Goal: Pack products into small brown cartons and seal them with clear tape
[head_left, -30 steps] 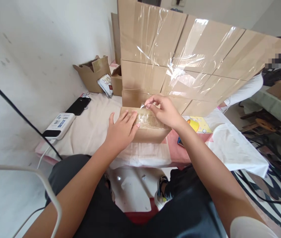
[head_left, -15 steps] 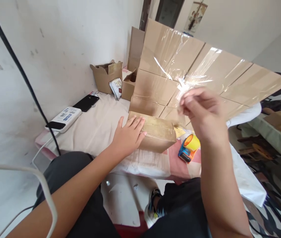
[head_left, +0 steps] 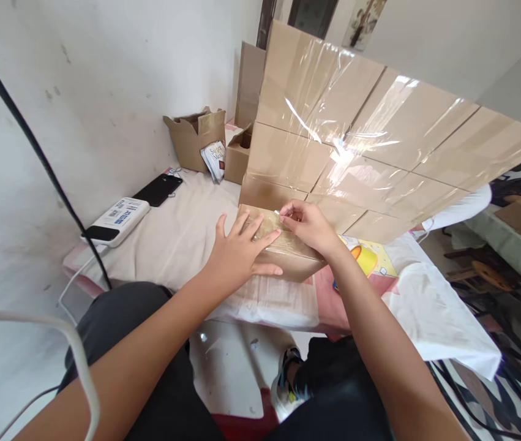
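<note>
A small cardboard box point(head_left: 294, 263) with shiny tape over its top lies on the cloth-covered table in front of me. My left hand point(head_left: 244, 248) rests flat on the left part of its top, fingers spread. Over the same top, my right hand point(head_left: 308, 225) is closed in a pinch, with a small shiny bit, seemingly clear tape point(head_left: 277, 212), at the fingertips. The tape's extent is hard to see. Partly hidden behind my right forearm is a tape dispenser with a yellow roll point(head_left: 367, 260).
A wall of stacked, taped cardboard boxes point(head_left: 288, 86) rises just behind the small box. At back left stand an open carton point(head_left: 191, 141) and packets point(head_left: 215, 160). A black phone point(head_left: 159, 188) and a white device point(head_left: 125, 215) lie at left; a black cable point(head_left: 35, 144) hangs nearby.
My right hand has come down and left from in front of the stacked boxes to the top of the small box. My left hand stays on the box, its fingers spread wider.
</note>
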The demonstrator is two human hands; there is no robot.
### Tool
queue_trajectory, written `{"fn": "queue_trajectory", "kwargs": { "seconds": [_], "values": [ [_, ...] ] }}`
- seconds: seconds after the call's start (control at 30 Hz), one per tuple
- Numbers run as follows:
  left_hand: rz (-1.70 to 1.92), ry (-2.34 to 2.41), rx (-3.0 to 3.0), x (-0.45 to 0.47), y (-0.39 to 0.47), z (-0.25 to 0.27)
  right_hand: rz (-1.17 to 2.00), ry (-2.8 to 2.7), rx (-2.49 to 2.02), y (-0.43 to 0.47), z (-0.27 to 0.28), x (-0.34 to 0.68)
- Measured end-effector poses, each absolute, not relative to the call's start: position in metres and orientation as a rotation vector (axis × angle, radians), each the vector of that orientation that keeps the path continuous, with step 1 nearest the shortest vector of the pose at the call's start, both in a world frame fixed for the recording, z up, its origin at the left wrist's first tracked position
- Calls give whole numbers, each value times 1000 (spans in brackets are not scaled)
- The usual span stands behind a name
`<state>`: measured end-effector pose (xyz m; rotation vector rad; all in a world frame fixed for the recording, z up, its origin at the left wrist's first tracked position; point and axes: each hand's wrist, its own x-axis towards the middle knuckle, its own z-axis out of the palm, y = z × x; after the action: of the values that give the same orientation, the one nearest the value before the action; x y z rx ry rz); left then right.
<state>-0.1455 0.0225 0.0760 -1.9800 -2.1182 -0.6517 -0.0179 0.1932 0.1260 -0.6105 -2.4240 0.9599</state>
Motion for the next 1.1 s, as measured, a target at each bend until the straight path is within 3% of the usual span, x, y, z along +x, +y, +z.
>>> {"fn": "queue_trajectory", "kwargs": {
  "seconds": [0.17,0.43,0.67,0.87,1.1],
  "values": [
    [-713,-2068,-2041,-147,24,75,798,-2498,-690,192,125,-23],
    [-713,-2077,-2003,-136,21,77,53,-2285,-1223,197,124,-26],
    [-684,-1939,-2022,-126,6,68,118,-1934,-1286,277,134,87],
    [-770,-1715,-2042,-124,-4,60,75,-1567,-1904,321,97,244],
    [-859,-1512,-2324,-80,-19,38,399,-1868,-2031,354,41,299]
  ]
}}
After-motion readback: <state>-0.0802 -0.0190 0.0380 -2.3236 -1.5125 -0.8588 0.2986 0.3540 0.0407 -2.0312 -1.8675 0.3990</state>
